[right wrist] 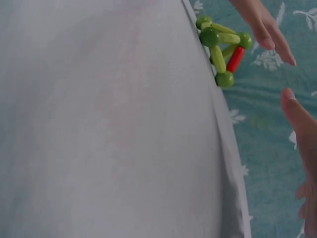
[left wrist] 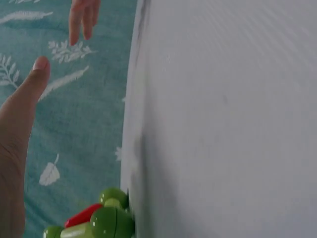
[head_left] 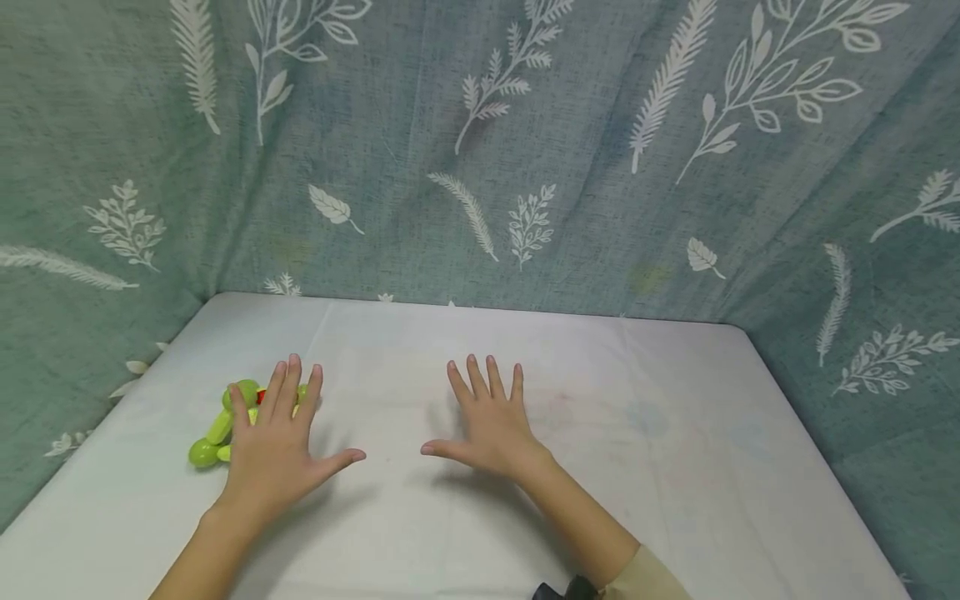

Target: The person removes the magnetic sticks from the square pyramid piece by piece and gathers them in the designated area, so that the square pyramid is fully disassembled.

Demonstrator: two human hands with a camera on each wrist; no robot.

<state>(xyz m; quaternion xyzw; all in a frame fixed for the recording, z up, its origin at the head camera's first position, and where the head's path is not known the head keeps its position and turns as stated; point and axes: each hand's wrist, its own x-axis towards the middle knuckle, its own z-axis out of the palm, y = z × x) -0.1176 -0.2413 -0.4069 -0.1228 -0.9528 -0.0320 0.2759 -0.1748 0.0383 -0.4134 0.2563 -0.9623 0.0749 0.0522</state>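
My left hand [head_left: 273, 450] hovers over the left part of the table, fingers straight and spread, with nothing in it. Partly hidden behind it in the head view is a toy frame [head_left: 220, 427] built of green balls and light green rods. One red rod [right wrist: 235, 59] shows among the green ones in the right wrist view, where the frame stands upright on the table. The right hand [head_left: 495, 429] is held above the table's middle, fingers also straight and apart from anything. Between the two thumbs lies a gap.
A white cloth covers the table [head_left: 675, 450]. Green fabric with white leaf prints [head_left: 405, 225] hangs behind it and along both sides. A beige sleeve [head_left: 645, 575] and a dark object [head_left: 577, 588] at the right wrist show at the bottom edge.
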